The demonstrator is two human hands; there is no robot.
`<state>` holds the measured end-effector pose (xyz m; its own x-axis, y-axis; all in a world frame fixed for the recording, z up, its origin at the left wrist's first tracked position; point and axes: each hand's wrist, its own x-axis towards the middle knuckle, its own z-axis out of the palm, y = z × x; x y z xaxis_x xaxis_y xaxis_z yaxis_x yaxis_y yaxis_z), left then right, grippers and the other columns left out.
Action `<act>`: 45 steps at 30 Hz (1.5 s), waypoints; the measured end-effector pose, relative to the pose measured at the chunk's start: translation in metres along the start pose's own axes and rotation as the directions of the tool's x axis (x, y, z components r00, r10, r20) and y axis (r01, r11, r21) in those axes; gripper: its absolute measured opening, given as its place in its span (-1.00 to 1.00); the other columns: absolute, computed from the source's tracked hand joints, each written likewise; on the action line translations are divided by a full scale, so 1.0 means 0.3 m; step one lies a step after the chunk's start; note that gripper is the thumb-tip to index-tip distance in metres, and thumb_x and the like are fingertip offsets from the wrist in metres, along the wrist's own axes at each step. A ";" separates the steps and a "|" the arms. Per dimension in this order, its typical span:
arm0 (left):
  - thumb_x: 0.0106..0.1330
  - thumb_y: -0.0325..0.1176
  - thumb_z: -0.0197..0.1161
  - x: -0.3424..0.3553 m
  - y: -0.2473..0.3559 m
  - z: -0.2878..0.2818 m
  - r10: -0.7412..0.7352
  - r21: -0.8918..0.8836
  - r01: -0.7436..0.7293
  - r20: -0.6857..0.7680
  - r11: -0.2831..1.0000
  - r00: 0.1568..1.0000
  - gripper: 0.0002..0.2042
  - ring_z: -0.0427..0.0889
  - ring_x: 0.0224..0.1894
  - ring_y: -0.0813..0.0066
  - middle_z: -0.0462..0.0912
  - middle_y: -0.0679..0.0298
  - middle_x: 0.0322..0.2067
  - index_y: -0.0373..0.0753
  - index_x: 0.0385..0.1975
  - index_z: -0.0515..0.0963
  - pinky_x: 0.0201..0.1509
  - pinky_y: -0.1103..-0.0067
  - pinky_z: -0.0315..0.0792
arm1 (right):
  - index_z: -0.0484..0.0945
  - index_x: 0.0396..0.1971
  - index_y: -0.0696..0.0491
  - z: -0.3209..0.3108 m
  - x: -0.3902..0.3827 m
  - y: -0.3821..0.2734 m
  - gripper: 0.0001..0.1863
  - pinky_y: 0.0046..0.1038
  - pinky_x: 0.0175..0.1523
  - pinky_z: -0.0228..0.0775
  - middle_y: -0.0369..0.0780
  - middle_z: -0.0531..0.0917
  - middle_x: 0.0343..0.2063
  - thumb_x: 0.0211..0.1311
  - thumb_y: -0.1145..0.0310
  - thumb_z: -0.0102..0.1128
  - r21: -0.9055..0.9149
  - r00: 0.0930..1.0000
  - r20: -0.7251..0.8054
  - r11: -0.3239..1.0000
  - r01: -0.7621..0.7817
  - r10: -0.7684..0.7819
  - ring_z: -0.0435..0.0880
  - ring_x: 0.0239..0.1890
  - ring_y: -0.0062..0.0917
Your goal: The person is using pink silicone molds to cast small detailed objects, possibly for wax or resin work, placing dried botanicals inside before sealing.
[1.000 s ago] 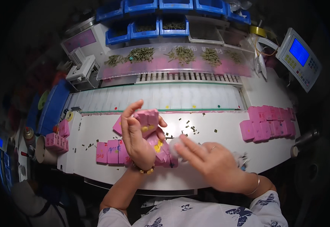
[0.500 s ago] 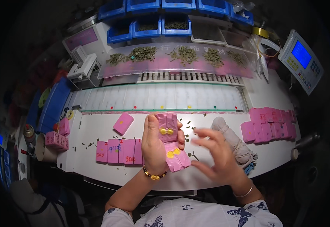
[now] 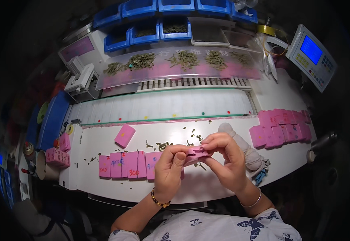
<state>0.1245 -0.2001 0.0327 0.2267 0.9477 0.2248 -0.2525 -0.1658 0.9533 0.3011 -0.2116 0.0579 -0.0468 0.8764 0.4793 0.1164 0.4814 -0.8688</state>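
While pink blocks [image 3: 133, 164] lie in a row, apparently closed, the left hand [image 3: 169, 172] and right hand [image 3: 229, 164] pinch another block [image 3: 196, 155], its edges seemingly not yet fully together.

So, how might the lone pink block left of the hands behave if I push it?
The lone pink block should slide rather than roll, as it seems to lie flat. The white tabletop looks smooth, so it may move easily. Pushed right, it could catch the loose green bits.
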 end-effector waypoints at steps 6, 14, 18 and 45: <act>0.38 -0.49 0.21 0.006 0.019 0.027 0.080 -0.110 -0.072 0.074 0.991 0.994 -0.76 0.57 -0.04 0.53 0.52 0.23 -0.10 -0.32 -0.01 0.40 0.02 0.61 0.52 | 0.45 -0.10 0.11 -0.030 0.012 -0.008 -0.57 -0.59 -0.10 0.51 -0.29 0.62 -0.27 0.04 0.63 0.42 0.262 0.973 0.041 0.938 -0.228 0.226 0.64 -0.20 -0.63; 0.37 -0.47 0.24 0.012 0.001 0.003 -0.008 -0.191 0.022 0.075 0.981 0.997 -0.76 0.57 -0.14 0.65 0.52 0.33 -0.14 -0.25 -0.01 0.43 -0.27 0.74 0.46 | 0.47 -0.11 0.08 0.005 0.010 0.004 -0.60 -0.62 -0.14 0.47 -0.30 0.60 -0.24 0.05 0.55 0.44 0.416 0.944 0.068 0.851 -0.321 0.323 0.62 -0.21 -0.66; 0.39 -0.43 0.23 0.024 0.003 0.006 -0.063 -0.308 0.090 0.098 0.947 0.993 -0.79 0.54 -0.20 0.74 0.51 0.38 -0.14 -0.23 -0.04 0.46 -0.52 0.81 0.27 | 0.51 -0.17 0.10 0.020 -0.009 0.031 -0.68 -0.62 -0.17 0.45 -0.30 0.59 -0.28 0.09 0.50 0.43 0.157 0.969 0.109 0.959 -0.235 0.220 0.59 -0.26 -0.67; 0.01 -0.53 0.46 0.062 0.051 0.012 0.437 0.654 -0.411 0.134 0.635 0.889 -0.59 0.50 -0.10 0.33 0.44 0.06 -0.10 -0.29 -0.14 0.44 -0.10 0.51 0.44 | 0.49 -0.23 0.13 0.003 0.062 0.041 -0.84 -0.69 -0.27 0.45 -0.31 0.63 -0.33 0.27 0.47 0.27 0.305 0.906 0.056 0.857 -0.416 0.420 0.59 -0.29 -0.77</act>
<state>0.1282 -0.1859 0.0523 0.2176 0.7335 0.6439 0.3621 -0.6733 0.6447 0.3008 -0.1893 0.0560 -0.0486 0.9969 0.0625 -0.1837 0.0526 -0.9816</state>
